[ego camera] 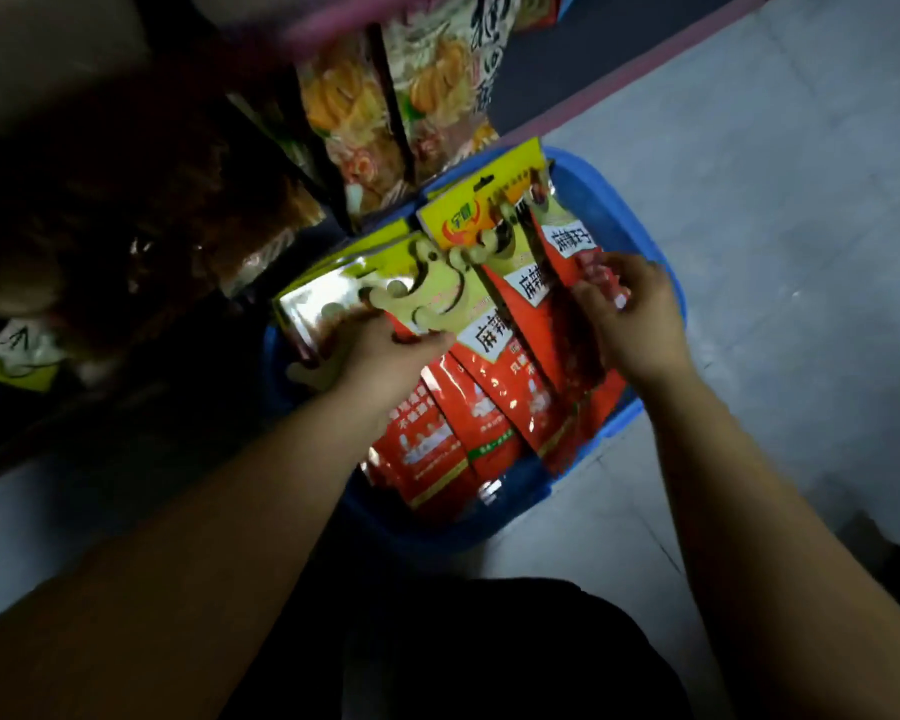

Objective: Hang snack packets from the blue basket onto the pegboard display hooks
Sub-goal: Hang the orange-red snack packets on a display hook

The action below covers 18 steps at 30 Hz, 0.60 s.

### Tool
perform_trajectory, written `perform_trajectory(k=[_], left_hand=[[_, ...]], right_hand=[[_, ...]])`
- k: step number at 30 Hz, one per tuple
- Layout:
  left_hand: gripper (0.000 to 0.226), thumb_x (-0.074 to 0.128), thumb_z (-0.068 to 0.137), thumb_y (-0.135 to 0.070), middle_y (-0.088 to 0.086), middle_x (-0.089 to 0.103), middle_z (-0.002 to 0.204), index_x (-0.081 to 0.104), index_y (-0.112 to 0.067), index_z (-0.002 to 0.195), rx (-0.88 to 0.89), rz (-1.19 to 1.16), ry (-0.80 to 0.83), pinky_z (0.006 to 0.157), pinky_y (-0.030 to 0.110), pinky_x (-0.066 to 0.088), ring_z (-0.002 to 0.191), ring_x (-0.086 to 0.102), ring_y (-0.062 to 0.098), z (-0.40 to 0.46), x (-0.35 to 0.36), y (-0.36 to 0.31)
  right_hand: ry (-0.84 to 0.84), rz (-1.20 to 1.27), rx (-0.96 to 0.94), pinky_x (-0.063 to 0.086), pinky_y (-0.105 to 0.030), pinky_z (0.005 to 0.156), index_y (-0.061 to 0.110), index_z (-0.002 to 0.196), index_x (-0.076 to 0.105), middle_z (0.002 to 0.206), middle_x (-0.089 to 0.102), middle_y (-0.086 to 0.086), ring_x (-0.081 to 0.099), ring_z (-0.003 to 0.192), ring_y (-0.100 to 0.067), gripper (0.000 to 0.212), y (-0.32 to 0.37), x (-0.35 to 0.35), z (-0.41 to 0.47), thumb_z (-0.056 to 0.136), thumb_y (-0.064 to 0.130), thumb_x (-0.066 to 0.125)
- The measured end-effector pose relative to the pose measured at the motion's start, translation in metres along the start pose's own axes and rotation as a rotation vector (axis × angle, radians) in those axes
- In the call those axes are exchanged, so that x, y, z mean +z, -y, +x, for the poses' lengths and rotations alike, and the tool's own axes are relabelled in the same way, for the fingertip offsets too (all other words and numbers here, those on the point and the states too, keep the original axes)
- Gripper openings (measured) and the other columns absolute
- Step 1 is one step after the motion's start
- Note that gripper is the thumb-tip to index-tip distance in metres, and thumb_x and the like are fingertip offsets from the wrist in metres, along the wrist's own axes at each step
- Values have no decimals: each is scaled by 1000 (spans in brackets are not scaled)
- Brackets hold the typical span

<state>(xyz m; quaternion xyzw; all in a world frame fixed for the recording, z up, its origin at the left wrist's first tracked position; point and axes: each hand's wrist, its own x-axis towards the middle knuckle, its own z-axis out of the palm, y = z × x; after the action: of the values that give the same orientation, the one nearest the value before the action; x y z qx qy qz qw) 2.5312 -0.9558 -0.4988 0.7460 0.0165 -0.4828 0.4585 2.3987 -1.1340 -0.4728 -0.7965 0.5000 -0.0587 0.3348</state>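
A blue basket [640, 241] sits on the floor, filled with red snack packets [494, 407] that have yellow-green header cards. My left hand [380, 356] grips the packets at the left of the stack, fingers curled over their yellow tops. My right hand [630, 314] pinches the upper edge of a red packet at the right side of the basket. The packets stand fanned and overlapping between both hands. No pegboard hook shows clearly.
Dark shelving with other food packets [365, 106] stands to the upper left, right behind the basket. A pink shelf edge [635, 90] runs diagonally at the top. Grey floor [801, 200] lies to the right. My dark-clothed knees [463, 652] fill the bottom.
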Motion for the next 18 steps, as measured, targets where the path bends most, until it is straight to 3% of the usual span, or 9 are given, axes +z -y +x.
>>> perform_trajectory(k=[3, 5, 7, 10, 12, 13, 16, 18], left_hand=[[4, 72, 81, -17, 0, 73, 82, 68, -18, 81, 71, -162, -17, 80, 37, 56, 77, 69, 19, 15, 12, -20], [3, 71, 82, -21, -6, 73, 76, 68, -20, 84, 114, -221, -26, 66, 27, 55, 67, 69, 12, 17, 16, -32], [14, 72, 81, -27, -4, 73, 84, 68, -19, 92, 142, -281, -87, 62, 26, 55, 71, 70, 14, 16, 16, -38], [17, 72, 80, -35, 0, 71, 94, 65, -21, 87, 144, -301, -248, 80, 39, 56, 88, 69, 22, 15, 4, -43], [24, 69, 82, -39, 4, 70, 103, 63, -20, 95, 140, -308, -297, 83, 41, 55, 94, 68, 24, 15, -8, -50], [26, 68, 83, -41, 3, 71, 98, 62, -20, 97, 149, -296, -311, 75, 35, 57, 86, 70, 19, 14, -13, -53], [14, 64, 87, -38, -9, 70, 69, 59, -27, 81, 260, -249, -315, 47, 19, 50, 55, 67, 4, 11, -24, -61], [12, 62, 88, -35, -14, 69, 65, 57, -32, 78, 347, -193, -319, 48, 20, 49, 55, 66, -2, 3, -26, -65]], right_hand=[[111, -25, -23, 32, -36, 110, 10, 135, 51, 137, 50, -16, 44, 130, -29, 55, -7, 9, 22, 88, 35, 66], [164, -32, -30, 33, -38, 111, 15, 137, 50, 142, 48, -11, 44, 132, -26, 56, -8, 19, 21, 90, 43, 59], [124, -49, -67, 35, -38, 110, 17, 134, 55, 141, 51, -10, 46, 130, -26, 51, -8, 24, 10, 93, 47, 52], [78, 26, -222, 42, -39, 98, 9, 110, 70, 115, 66, -14, 58, 110, -32, 40, -5, 21, -12, 98, 39, 46], [141, 19, -248, 42, -40, 98, 11, 112, 70, 113, 65, -12, 57, 110, -31, 32, -6, 22, -15, 94, 34, 56], [166, -22, -226, 40, -41, 101, 14, 120, 65, 121, 60, -13, 53, 116, -31, 38, -8, 24, -13, 88, 34, 65], [233, -55, -72, 30, -43, 112, 18, 141, 43, 145, 39, -14, 34, 135, -30, 81, -10, 26, -7, 73, 43, 78], [233, 6, -71, 29, -43, 114, 16, 144, 37, 146, 38, -12, 33, 136, -29, 91, -12, 27, 2, 68, 41, 82]])
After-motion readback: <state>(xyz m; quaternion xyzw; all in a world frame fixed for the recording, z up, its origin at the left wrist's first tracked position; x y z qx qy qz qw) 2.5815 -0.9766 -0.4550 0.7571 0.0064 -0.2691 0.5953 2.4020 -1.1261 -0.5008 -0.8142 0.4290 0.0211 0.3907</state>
